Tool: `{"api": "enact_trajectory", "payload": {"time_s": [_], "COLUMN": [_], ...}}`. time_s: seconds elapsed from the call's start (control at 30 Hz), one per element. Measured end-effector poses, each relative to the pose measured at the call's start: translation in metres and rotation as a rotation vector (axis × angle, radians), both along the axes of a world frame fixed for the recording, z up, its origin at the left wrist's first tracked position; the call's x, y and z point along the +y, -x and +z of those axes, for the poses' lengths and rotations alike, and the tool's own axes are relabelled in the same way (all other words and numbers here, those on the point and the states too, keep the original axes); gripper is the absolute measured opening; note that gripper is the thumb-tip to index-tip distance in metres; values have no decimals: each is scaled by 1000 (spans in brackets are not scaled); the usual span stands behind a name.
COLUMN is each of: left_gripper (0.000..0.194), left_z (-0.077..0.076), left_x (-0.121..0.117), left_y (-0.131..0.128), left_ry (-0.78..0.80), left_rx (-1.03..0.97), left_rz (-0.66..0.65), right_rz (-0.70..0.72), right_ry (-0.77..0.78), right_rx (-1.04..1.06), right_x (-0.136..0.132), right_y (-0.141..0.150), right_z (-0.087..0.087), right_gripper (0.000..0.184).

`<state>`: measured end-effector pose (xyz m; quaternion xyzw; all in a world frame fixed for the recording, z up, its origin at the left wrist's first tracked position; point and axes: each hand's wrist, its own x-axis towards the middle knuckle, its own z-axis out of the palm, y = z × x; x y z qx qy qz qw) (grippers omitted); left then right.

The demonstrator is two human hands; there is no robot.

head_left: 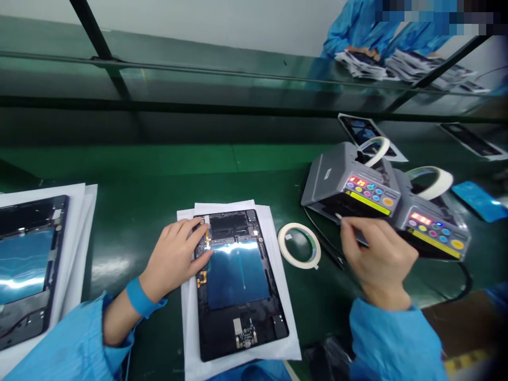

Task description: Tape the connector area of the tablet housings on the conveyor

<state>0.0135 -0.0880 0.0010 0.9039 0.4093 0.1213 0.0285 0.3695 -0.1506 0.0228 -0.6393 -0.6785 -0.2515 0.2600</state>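
An opened tablet [238, 272], its battery and circuit boards exposed, lies on white sheets [291, 346] on the bench. My left hand [178, 254] rests on the tablet's upper left edge, fingers apart, the tips touching the inside near an orange flex cable. At the front of the left grey tape dispenser [331, 174], my right hand [375, 256] is pinched closed. A small pale piece of tape [338, 216] shows at its fingertips. The right dispenser [432, 222] stands partly behind this hand. Both dispensers hold rolls of cream tape and have lit red displays.
A loose roll of masking tape [299, 246] lies between the tablet and dispensers. Another opened tablet [26, 270] is on white sheets at the left. A blue packet [480, 201] lies at the right. Across the glass shelf, a person in blue sleeves [353, 32] is near stacked sheets.
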Motion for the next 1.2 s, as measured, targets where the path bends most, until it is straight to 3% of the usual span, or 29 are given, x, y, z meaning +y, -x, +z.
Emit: {"api": "enact_trajectory", "payload": {"time_s": [0.13,0.23,0.37,0.5,0.7,0.93,1.2], "left_gripper": [44,41,29,20,18,21,18], "left_z": [1,8,22,31,23,19,14], "left_x": [1,-1,-10,-15,0,14,12], "left_y": [0,-3,-22,-60,-105,-105,-110], "left_ry": [11,-9,-38,-7,40,92,85], "left_rx": [13,27,37,48,25,60,51], "left_rz": [0,-1,-81,-187,-103,-4,-57], "right_rz": [421,547,568,608,665,668,650], "right_ry": [281,468,558,567,647,656,637], "right_rx": [139,103,161,291,321,322,236], "right_x": [6,25,41,40,43,44,43], "right_y": [48,67,67,59,56,55,56], "right_z": [5,-4,-23,-33,-35,-34,-31], "right_gripper": [9,15,23,28,32,35,36]}}
